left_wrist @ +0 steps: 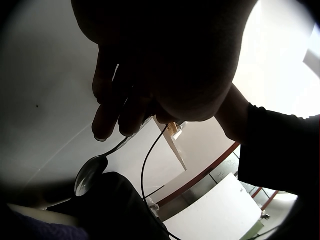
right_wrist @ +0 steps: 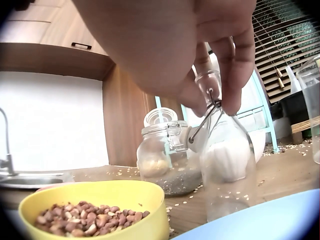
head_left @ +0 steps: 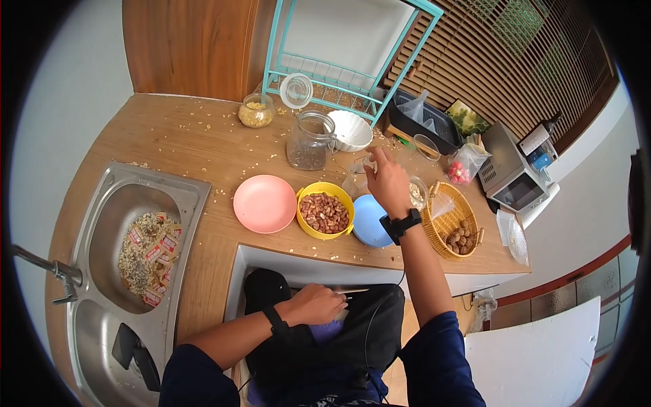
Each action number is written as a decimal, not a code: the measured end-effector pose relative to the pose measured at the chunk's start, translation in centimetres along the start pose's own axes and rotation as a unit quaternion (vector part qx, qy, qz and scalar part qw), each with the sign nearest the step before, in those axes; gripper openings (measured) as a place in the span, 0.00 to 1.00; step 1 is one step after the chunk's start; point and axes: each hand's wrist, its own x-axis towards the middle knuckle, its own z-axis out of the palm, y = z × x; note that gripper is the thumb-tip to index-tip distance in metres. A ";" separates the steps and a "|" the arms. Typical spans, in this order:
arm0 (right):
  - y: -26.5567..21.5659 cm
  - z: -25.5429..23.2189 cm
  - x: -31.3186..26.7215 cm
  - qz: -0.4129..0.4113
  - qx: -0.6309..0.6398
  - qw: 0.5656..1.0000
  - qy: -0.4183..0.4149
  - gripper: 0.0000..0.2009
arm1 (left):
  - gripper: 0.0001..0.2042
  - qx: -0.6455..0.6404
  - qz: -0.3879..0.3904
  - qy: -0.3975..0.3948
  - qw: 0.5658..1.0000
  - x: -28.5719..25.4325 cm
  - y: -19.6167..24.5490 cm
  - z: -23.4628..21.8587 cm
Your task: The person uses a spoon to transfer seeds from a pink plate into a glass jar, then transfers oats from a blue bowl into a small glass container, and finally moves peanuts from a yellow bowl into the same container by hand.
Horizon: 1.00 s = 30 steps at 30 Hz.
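Note:
My right hand (head_left: 389, 183) reaches over the counter and grips the neck of a clear glass swing-top bottle (right_wrist: 227, 170), fingers and thumb round it by the wire clasp. The bottle stands upright behind a blue bowl (head_left: 371, 220). Low over the lap, my left hand (head_left: 314, 304) holds a metal spoon (left_wrist: 91, 175) by its handle, bowl end hanging down. A yellow bowl (head_left: 325, 236) of reddish-brown peanuts (head_left: 324, 211) sits left of the blue one, beside a pink plate (head_left: 264, 203). Behind them is an open clip-top jar (head_left: 308, 146) with dark contents low inside.
A wicker basket (head_left: 472, 215) with walnuts stands at right, near a microwave (head_left: 512, 180). A fluted white bowl (head_left: 350, 130) and small round jar (head_left: 256, 112) are behind. The sink (head_left: 115, 203) at left holds scattered flakes and packets. A teal rack (head_left: 325, 74) rises at the back.

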 end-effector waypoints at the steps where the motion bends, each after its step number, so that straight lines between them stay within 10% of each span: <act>1: -0.3 -0.8 0.3 0.011 0.018 1.000 -0.019 0.22 | 0.16 -0.001 0.001 -0.003 1.000 -0.1 0.0 0.0; 11: 2.5 -1.4 3.7 -0.057 0.042 0.982 -0.175 0.28 | 0.15 0.006 0.002 0.006 1.000 0.0 -0.2 0.0; 30: 2.1 -1.8 4.2 -0.065 0.049 0.978 -0.194 0.28 | 0.15 0.008 0.012 0.016 1.000 -0.2 -0.1 0.1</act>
